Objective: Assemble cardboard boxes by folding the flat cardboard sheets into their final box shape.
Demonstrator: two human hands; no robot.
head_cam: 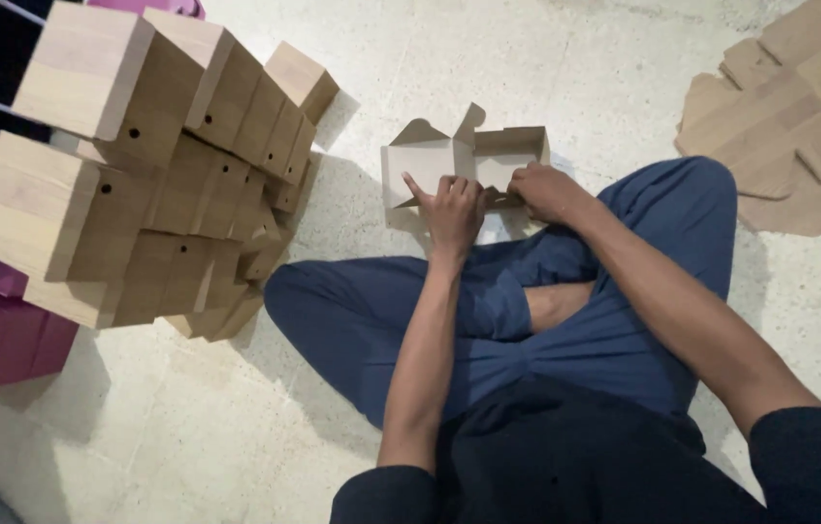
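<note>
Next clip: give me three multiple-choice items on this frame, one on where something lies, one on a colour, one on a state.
1. Where do the flat cardboard cutouts lie?
A. upper right floor
B. on the lap
C. under the stack

2. What colour are the trousers?
A. red
B. blue
C. white

3. The box under the hands is:
A. crushed flat
B. taped shut
C. partly folded, flaps up

A: the cutouts spread over the floor at upper right.
B: blue cloth covers the crossed legs.
C: the left hand and right hand press on it while its flaps stand open.

Half-folded brown cardboard box [464, 160], flaps up, on floor before crossed legs.
</note>
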